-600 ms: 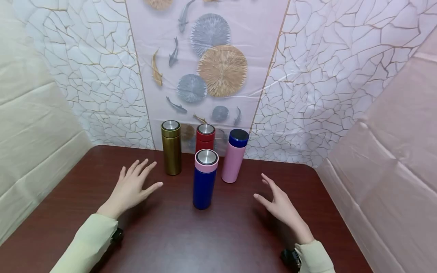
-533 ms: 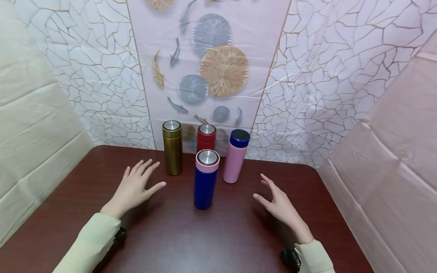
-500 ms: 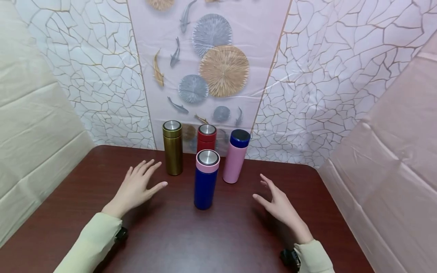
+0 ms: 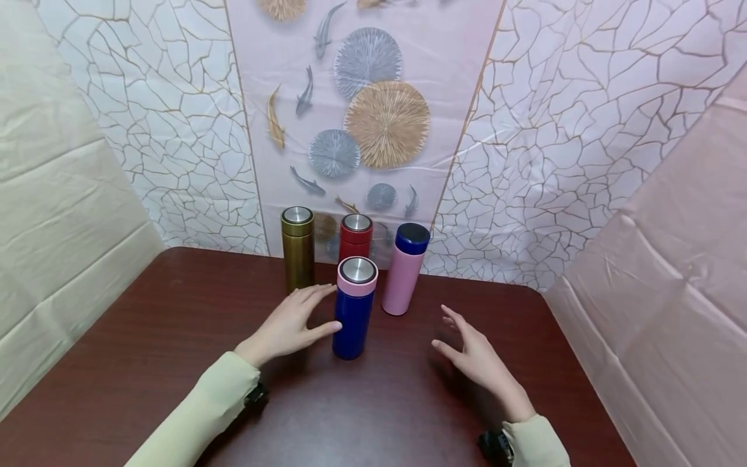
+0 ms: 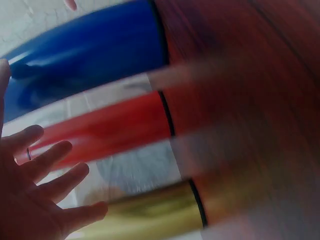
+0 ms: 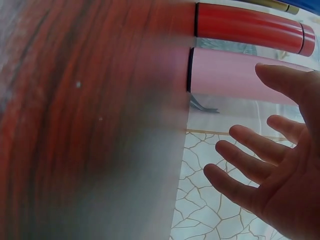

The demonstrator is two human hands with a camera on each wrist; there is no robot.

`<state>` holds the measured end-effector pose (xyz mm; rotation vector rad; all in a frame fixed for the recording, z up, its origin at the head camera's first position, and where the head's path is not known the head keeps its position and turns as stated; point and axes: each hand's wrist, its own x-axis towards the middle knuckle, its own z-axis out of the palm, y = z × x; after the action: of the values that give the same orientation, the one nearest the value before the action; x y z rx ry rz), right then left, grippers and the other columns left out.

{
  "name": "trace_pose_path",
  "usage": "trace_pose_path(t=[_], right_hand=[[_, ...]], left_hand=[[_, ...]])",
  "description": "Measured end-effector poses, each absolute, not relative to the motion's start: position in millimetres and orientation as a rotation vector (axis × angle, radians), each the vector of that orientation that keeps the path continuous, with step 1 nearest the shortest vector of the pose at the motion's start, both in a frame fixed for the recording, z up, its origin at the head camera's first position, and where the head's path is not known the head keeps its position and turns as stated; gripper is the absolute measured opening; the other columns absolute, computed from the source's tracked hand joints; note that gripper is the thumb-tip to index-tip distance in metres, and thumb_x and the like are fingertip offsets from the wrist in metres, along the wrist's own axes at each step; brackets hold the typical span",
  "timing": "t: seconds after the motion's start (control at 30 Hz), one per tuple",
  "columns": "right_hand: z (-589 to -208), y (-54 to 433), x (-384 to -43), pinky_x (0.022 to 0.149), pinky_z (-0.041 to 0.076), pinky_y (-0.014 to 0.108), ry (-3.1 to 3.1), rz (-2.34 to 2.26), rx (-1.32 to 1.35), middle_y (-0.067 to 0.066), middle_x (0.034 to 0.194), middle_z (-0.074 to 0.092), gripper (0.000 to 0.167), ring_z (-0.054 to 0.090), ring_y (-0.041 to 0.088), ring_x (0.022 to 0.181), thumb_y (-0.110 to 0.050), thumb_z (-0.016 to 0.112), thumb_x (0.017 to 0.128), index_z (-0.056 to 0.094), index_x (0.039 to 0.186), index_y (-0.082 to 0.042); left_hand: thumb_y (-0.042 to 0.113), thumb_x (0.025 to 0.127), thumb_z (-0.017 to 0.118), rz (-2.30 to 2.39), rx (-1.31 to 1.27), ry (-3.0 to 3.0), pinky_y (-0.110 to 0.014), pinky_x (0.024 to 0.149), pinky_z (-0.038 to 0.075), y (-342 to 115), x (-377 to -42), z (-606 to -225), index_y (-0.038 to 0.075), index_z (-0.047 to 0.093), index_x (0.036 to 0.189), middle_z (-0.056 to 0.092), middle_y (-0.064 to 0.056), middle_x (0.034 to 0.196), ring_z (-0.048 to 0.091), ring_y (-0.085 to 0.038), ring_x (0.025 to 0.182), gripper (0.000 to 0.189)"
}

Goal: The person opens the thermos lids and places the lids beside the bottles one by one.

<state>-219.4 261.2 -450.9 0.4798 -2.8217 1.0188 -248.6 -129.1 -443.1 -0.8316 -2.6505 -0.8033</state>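
A blue thermos (image 4: 353, 324) with a pink collar and a steel-topped lid stands upright on the table, nearest to me. My left hand (image 4: 292, 325) is at its left side, fingers spread and thumb tip overlapping the blue body in the head view. In the left wrist view the fingers (image 5: 60, 170) are apart with nothing between them. My right hand (image 4: 475, 353) hovers over the table to the right, fingers relaxed, holding nothing. Nearest to it is a pink thermos (image 4: 401, 279) with a dark blue lid.
Behind the blue thermos stands a red thermos (image 4: 356, 240), its lower part hidden in the head view. A gold thermos (image 4: 299, 256) is at the back left, partly behind my left hand. The dark wooden table (image 4: 362, 421) ends at a patterned cloth backdrop (image 4: 525, 162).
My left hand has moved right, from left of the gold thermos to the side of the blue one. The right hand stays nearly in place. The thermoses have not moved on the table.
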Motion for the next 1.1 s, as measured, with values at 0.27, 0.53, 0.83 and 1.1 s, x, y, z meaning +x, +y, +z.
trace_pose_path(t=[0.27, 0.53, 0.83, 1.1], right_hand=[[-453.7, 268.9, -215.2, 0.101, 0.044, 0.059, -2.809, 0.992, 0.521, 0.02, 0.139, 0.056, 0.072, 0.053, 0.037, 0.129, -0.027, 0.075, 0.093, 0.038, 0.154, -0.015], [-454.9, 273.0, -213.5, 0.101, 0.044, 0.059, -2.811, 0.979, 0.524, 0.022, 0.139, 0.056, 0.072, 0.054, 0.039, 0.128, -0.018, 0.076, 0.092, 0.039, 0.154, -0.014], [-455.1, 273.5, -213.6, 0.101, 0.044, 0.059, -2.829, 1.002, 0.5, 0.021, 0.139, 0.056, 0.072, 0.054, 0.039, 0.128, -0.022, 0.075, 0.093, 0.039, 0.154, -0.016], [-454.4, 271.3, -211.7, 0.1, 0.045, 0.059, -2.843, 1.022, 0.477, 0.02, 0.139, 0.057, 0.071, 0.055, 0.038, 0.127, -0.023, 0.075, 0.093, 0.04, 0.154, -0.016]], left_hand=[[0.068, 0.086, 0.065, -1.125, -0.797, -2.721, -0.05, 0.108, 0.041, -100.2, -251.4, -450.2, 0.013, 0.043, 0.151, 0.053, -0.007, 0.145, 0.05, -0.025, 0.133, 0.088], [0.052, 0.084, 0.079, -1.567, -0.783, -2.708, -0.053, 0.105, 0.044, -81.0, -257.9, -451.8, 0.024, 0.024, 0.158, 0.05, -0.004, 0.148, 0.053, -0.026, 0.131, 0.097], [0.05, 0.083, 0.08, -1.624, -0.762, -2.69, -0.056, 0.106, 0.041, -76.1, -259.5, -448.9, 0.023, 0.022, 0.159, 0.05, -0.006, 0.149, 0.052, -0.027, 0.131, 0.099], [0.051, 0.082, 0.08, -1.618, -0.785, -2.685, -0.055, 0.104, 0.044, -74.5, -259.1, -449.2, 0.027, 0.024, 0.158, 0.052, -0.001, 0.147, 0.054, -0.024, 0.129, 0.097]])
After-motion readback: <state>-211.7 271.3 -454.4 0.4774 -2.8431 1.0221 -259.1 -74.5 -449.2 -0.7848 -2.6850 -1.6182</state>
